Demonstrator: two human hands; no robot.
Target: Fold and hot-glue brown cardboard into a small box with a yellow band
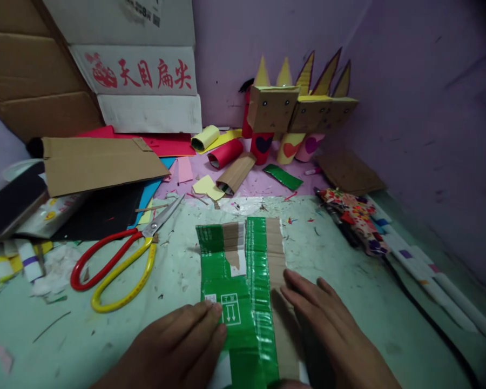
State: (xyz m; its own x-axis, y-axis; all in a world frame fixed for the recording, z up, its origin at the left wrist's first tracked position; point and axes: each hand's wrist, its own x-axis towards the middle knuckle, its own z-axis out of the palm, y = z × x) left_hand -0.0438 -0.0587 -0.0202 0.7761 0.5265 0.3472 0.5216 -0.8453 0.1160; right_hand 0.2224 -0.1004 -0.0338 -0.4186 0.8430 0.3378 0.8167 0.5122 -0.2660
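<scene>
A piece of cardboard covered in glossy green printing [243, 294] lies in front of me on the table, with a bare brown strip down its right side and a fold along the green band. On its left part rest the fingers of my left hand [186, 340], stretched out and flat. My right hand [328, 319] leans against the brown right edge, fingers extended. Part of a fingertip shows at the bottom edge of the view. To the left lies a pair of scissors [123, 254] with red and yellow handles, its blades slightly apart, touched by neither hand.
Cardboard figures with pointed crowns [275, 111] stand by the back wall. Paper tubes [227, 154] and scraps lie before them. A brown cardboard sheet [101, 165] is at left. On the right are a floral-patterned object [354, 216], a black cord [421, 308] and white markers [429, 275].
</scene>
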